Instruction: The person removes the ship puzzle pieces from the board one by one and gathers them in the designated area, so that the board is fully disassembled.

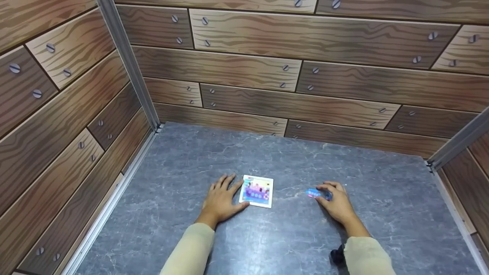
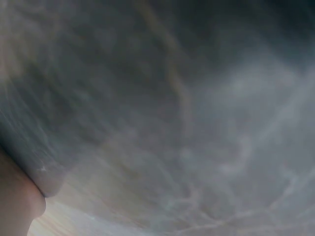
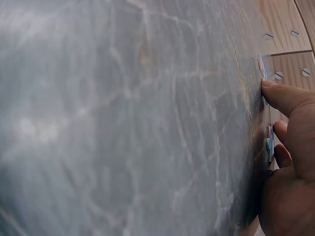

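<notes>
My left hand (image 1: 221, 200) lies on the table with its fingers spread. Its index finger and thumb touch the left side of a white-bordered square board (image 1: 256, 191) with a colourful picture. To the right, my right hand (image 1: 338, 202) has thumb and fingers curled at a small flat blue-and-pink piece (image 1: 313, 193). A second small blue piece (image 1: 327, 196) is partly hidden beneath that hand. In the right wrist view one fingertip touches a thin piece (image 3: 263, 66), and another piece (image 3: 270, 142) is by the other fingers. The left wrist view shows only blurred table and a bit of skin.
The grey marbled table (image 1: 298, 236) is bounded by a wood-patterned back wall (image 1: 244, 68) and side walls with metal posts. A black object (image 1: 337, 255) is beside the right sleeve.
</notes>
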Demonstrator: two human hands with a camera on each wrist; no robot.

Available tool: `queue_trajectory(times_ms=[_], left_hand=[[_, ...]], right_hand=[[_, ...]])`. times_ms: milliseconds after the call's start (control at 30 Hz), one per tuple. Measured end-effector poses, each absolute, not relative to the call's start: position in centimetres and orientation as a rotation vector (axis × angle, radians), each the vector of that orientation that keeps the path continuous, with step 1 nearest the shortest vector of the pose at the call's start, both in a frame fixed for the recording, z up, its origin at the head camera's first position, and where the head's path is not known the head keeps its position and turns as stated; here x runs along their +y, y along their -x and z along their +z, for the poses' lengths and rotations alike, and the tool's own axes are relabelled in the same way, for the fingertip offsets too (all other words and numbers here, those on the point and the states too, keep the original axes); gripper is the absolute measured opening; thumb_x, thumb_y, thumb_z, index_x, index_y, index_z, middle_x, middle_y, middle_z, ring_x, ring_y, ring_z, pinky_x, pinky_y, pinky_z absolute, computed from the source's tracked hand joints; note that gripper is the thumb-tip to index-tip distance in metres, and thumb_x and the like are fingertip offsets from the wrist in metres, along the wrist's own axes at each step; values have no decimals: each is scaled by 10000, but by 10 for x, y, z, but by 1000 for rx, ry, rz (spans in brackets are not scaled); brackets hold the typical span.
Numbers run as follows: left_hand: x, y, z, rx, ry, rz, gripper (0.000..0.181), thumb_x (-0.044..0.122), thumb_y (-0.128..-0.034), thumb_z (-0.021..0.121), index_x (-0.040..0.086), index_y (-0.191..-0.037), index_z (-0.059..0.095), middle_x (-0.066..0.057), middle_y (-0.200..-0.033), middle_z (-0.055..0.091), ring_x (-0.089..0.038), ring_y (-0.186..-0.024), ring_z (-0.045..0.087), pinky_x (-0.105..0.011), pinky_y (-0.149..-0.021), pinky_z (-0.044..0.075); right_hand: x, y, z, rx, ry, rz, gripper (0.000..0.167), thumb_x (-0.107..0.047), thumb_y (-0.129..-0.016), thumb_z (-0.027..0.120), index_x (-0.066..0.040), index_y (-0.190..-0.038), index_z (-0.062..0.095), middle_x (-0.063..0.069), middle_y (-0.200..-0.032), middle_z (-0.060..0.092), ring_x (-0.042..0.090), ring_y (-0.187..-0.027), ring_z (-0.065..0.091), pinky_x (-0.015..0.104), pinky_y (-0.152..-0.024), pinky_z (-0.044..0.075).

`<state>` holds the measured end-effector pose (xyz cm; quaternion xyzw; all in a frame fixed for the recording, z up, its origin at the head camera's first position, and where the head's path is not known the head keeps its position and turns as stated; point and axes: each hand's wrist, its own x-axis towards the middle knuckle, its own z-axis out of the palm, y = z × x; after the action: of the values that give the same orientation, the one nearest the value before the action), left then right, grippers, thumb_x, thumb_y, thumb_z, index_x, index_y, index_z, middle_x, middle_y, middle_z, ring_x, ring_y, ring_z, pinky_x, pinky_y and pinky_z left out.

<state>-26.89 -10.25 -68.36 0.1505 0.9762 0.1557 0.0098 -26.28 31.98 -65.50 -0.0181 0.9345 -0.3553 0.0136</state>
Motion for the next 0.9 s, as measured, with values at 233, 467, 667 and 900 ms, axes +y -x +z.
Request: queue_trajectory(times_ms=[233, 467, 667, 900], left_hand=[[-103, 270, -684, 3053, -483, 490, 921, 924, -915, 461, 409, -1676, 404, -12, -1786, 340, -344, -1667, 298, -644, -1292, 332], [-103, 270, -685, 3028, -457, 500, 924, 934, -912, 448, 426, -1681, 384, 6, -1800, 310, -333, -1685, 262, -653, -1309, 305], [-103, 270, -686, 3034, -461, 491, 921, 927, -915, 454, 422, -1682, 383, 6, -1800, 309, -330, -1681, 270, -645, -1306, 310], [-103, 271, -687, 3034, -466, 485, 913, 920, -923, 451, 421, -1684, 377, 3, -1798, 308, -326, -1678, 275, -629, -1305, 316]], right_hand=[[320, 263, -656, 2906, 51, -1115, 307, -167, -1023, 762, -63, -1312, 738, 235, -1601, 474, 480, -1512, 391, 664, -1232, 377], [321, 263, -657, 2909, 51, -1128, 297, -158, -1019, 764, -53, -1296, 735, 235, -1589, 486, 483, -1508, 398, 656, -1237, 379], [321, 263, -657, 2914, 65, -1153, 286, -143, -1007, 777, -41, -1271, 738, 237, -1576, 496, 483, -1505, 397, 646, -1244, 372], [321, 263, -656, 2930, 62, -1148, 342, -137, -985, 801, -28, -1302, 731, 256, -1558, 510, 484, -1504, 405, 646, -1254, 352]])
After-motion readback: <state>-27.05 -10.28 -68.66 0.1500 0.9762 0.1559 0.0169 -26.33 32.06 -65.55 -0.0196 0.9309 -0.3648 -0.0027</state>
